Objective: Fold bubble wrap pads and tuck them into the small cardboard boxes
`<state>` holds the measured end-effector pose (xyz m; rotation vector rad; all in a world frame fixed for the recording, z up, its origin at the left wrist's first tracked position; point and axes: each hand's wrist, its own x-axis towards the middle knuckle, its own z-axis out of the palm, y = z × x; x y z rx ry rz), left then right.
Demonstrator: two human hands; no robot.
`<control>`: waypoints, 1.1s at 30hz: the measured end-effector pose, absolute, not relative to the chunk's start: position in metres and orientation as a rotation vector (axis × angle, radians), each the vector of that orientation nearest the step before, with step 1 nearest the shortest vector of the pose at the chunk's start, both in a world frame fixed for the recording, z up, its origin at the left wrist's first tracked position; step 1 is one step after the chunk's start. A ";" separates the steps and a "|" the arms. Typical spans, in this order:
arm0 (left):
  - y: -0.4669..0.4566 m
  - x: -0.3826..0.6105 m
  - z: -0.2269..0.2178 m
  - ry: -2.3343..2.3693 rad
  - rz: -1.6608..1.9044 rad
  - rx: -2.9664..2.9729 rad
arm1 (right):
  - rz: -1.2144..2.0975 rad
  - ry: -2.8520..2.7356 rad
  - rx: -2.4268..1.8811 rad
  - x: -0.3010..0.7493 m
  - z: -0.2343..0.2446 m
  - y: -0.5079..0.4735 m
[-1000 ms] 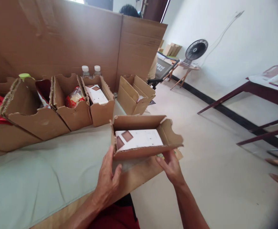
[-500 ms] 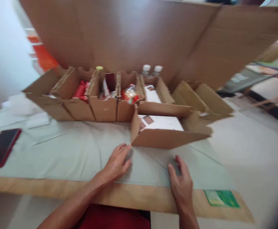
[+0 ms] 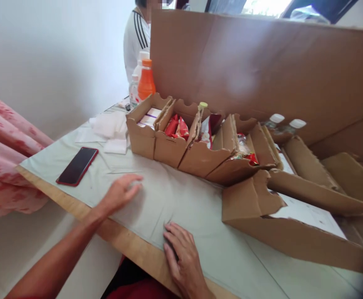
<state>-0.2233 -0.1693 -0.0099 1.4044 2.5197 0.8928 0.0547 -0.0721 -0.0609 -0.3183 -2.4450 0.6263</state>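
The front cardboard box (image 3: 287,238) is set on the pale cloth (image 3: 156,203) at the right of the table, its long axis slanted from left down towards the lower right, its notched short end turned to the left. Its walls are plain brown with rough-cut edges, and its top is uncovered; a white carton (image 3: 306,211) is held inside, laid lengthwise. Nothing is grasped by the right hand (image 3: 184,257), which is rested on the cloth near the table edge, fingers loosely bent. The left hand (image 3: 122,194) is likewise unoccupied, its fingers extended over the cloth near the phone (image 3: 78,166). Behind, red packets (image 3: 177,126) are held in a row of cardboard boxes (image 3: 170,147).
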 end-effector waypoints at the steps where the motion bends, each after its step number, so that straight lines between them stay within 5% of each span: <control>1: -0.167 -0.253 -0.010 2.640 0.883 1.317 | 0.626 -2.449 -0.312 0.049 -0.060 -0.073; 6: -0.144 -0.350 -0.014 2.964 0.721 1.074 | 0.653 -2.432 -0.331 0.042 -0.063 -0.073; 12: -0.149 -0.331 -0.004 3.014 0.613 1.166 | 0.765 -2.389 -0.394 0.045 -0.061 -0.073; 20: -0.174 -0.184 -0.023 2.764 0.957 1.431 | 1.692 -2.065 -0.735 0.034 -0.031 -0.057; 29: -0.151 -0.244 -0.023 2.978 0.701 1.212 | 1.260 -2.377 -0.789 -0.039 -0.016 -0.015; 33: -0.152 -0.241 -0.022 2.964 0.775 1.291 | 1.425 -2.373 -0.774 -0.119 -0.012 -0.009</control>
